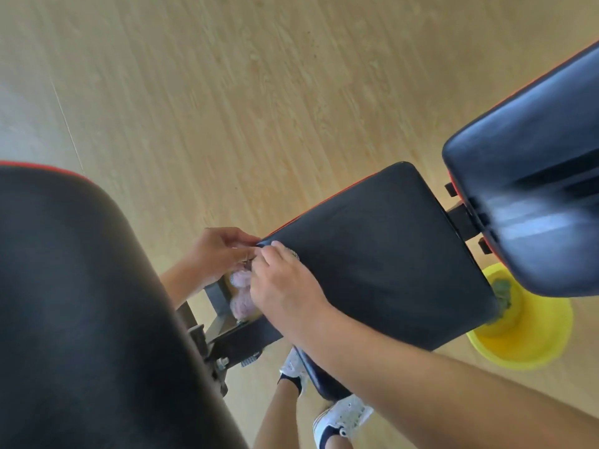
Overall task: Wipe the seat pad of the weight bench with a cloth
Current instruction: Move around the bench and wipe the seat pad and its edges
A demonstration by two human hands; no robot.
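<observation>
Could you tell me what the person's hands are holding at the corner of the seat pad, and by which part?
Both the left hand and right hand grip a pinkish cloth at its upper end, beside the seat pad corner; the rest hangs below.

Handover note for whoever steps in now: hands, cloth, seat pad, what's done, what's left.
Left hand: at the seat pad's near-left corner, fingers pinched; what they hold is unclear.
Right hand: on the same corner, over the pinkish cloth, which hangs bunched off the pad's edge; grip hidden.
Yellow basin: on the floor past the pad's far end.
Done: can't tell what has been wiped.
Left: wipe across the pad top.
</observation>
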